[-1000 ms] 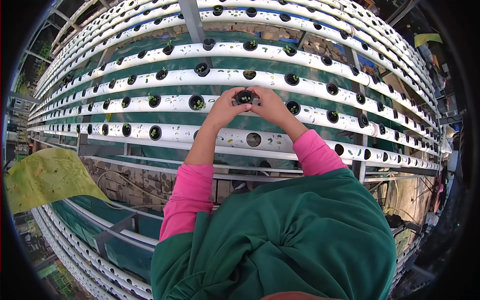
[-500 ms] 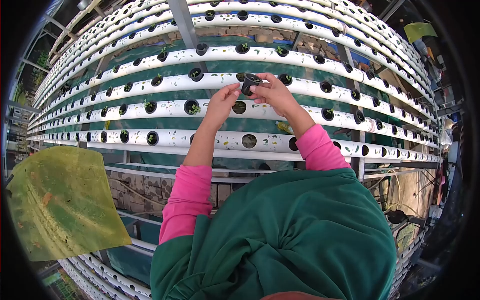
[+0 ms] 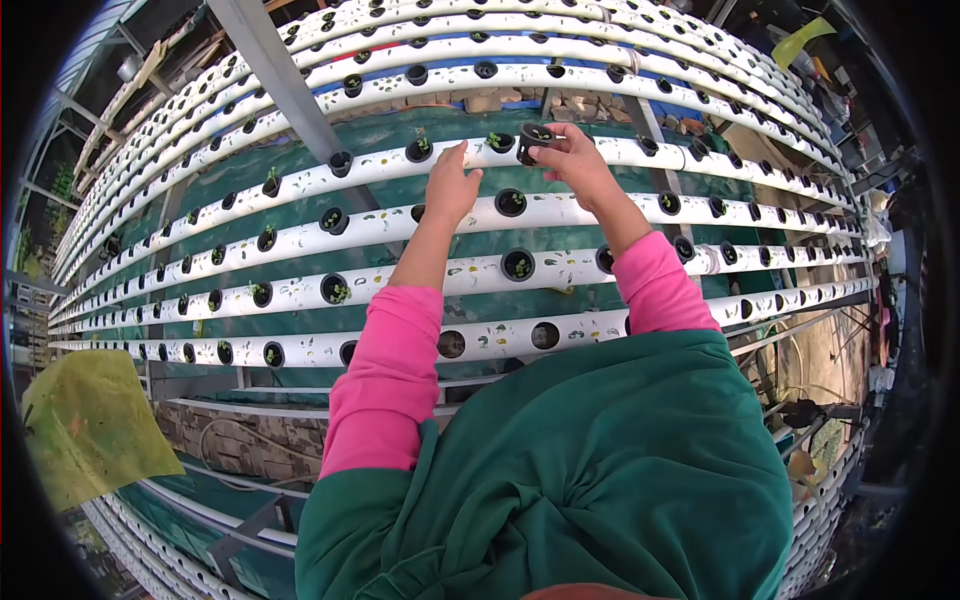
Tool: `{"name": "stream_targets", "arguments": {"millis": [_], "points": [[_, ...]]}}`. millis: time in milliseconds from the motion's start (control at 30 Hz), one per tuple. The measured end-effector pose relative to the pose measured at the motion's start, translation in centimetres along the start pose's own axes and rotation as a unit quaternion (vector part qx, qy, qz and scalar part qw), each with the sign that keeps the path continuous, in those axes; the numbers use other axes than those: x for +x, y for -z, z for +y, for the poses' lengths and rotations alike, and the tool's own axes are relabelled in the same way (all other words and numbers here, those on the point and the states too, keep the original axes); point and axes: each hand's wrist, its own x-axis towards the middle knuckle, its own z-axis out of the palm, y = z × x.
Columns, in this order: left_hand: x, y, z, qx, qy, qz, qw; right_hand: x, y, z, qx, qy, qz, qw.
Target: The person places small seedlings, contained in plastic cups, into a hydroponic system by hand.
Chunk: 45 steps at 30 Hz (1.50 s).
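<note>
Holding the black cup point(image 3: 533, 147), the right hand point(image 3: 578, 165) has reached over a farther pipe point(image 3: 620, 153), the left hand point(image 3: 453, 189) loosely spread.

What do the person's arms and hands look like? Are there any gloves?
The left hand and right hand are bare: I see no gloves. Bright pink, wrinkled fabric sleeves stop short of them, coming out from under loose, dark green cloth.

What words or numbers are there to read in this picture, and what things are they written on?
There are none that I can read.
The white pipes have small coloured marks, but none reads as a letter or number.
No writing shows on the black cup in the right hand or on the yellow sheet.
</note>
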Motion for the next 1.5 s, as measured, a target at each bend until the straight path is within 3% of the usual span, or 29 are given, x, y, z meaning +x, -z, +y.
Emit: {"name": "stream_targets", "arguments": {"millis": [100,167,333,400,433,567,800,933,1167,1267,1400,1467,1500], "points": [[2.4,-2.9,-1.8,0.085,-0.032,0.052,0.995,3.8,3.0,0.8,-0.022,0.014,0.033,0.999],[3.1,-4.4,-2.6,0.219,-0.002,0.053,0.974,6.0,4.6,0.9,-0.026,0.029,0.065,0.997],[3.4,-4.5,-1.5,0.281,-0.001,0.058,0.958,13.7,8.2,2.8,-0.101,0.052,0.115,0.987],[3.9,-4.3,-1.1,0.302,0.025,0.014,0.953,17.0,9.3,3.4,-0.210,0.070,0.150,0.964],[3.9,-4.6,-1.2,0.323,-0.008,0.060,0.944,18.7,9.8,4.2,-0.224,0.081,0.161,0.958],[3.9,-4.6,-0.1,0.339,0.018,0.034,0.940,25.4,11.4,7.1,-0.279,0.130,0.201,0.930],[3.8,-4.5,-0.3,0.347,0.013,0.018,0.938,29.5,10.7,7.2,-0.302,0.139,0.238,0.913],[3.9,-4.8,-0.4,0.356,0.012,0.028,0.934,30.8,10.5,7.8,-0.341,0.081,0.229,0.908],[3.9,-4.8,0.0,0.373,0.012,0.016,0.928,31.0,11.1,8.8,-0.383,0.101,0.174,0.901],[3.9,-4.7,0.0,0.380,0.012,0.014,0.925,30.7,10.9,9.7,-0.393,0.160,0.190,0.885],[3.9,-4.6,0.1,0.383,0.015,0.016,0.923,30.5,10.4,9.1,-0.410,0.161,0.200,0.875],[4.0,-4.6,0.1,0.390,0.016,0.005,0.921,29.7,10.0,7.6,-0.430,0.077,0.184,0.881],[4.1,-4.6,0.0,0.396,0.015,0.000,0.918,29.3,9.8,7.0,-0.436,0.086,0.188,0.876]]}}
